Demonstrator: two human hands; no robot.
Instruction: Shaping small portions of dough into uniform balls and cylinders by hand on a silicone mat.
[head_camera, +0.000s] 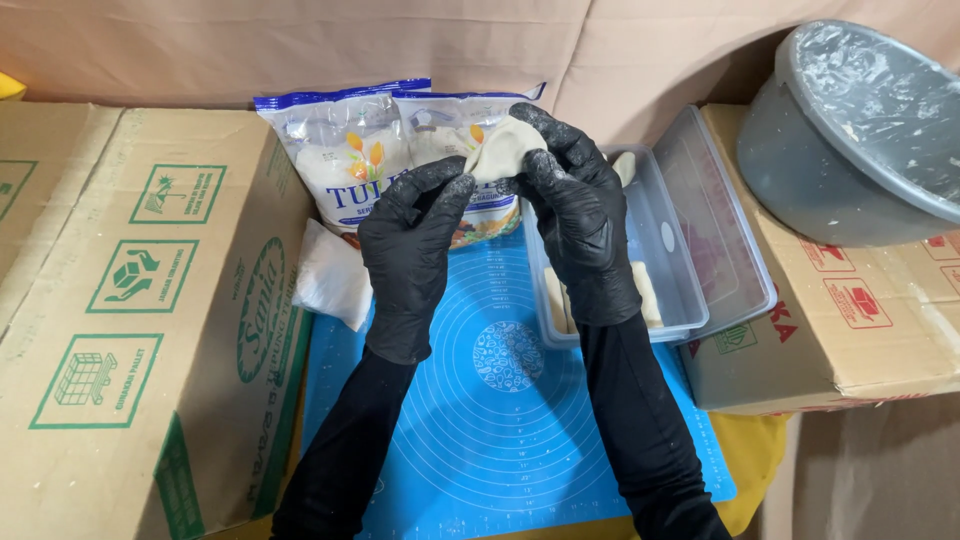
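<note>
While raised above the blue mat (500, 420), the left hand (412, 250) and right hand (575, 225), black-gloved, pinch a pale dough piece (503, 150) between closed fingertips beside the clear plastic tub (680, 270).

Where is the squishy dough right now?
The dough is up in the middle, pinched between both gloved hands, in front of the flour bags.

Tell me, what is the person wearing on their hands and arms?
Both hands wear shiny black gloves that fit tight, a bit wrinkly at the fingers. The left hand and the right hand look the same, with pale floury dust on the fingertips. Each glove ends just past the wrist. Below them, snug black long sleeves cover both arms all the way down. No markings show on gloves or sleeves.
</note>
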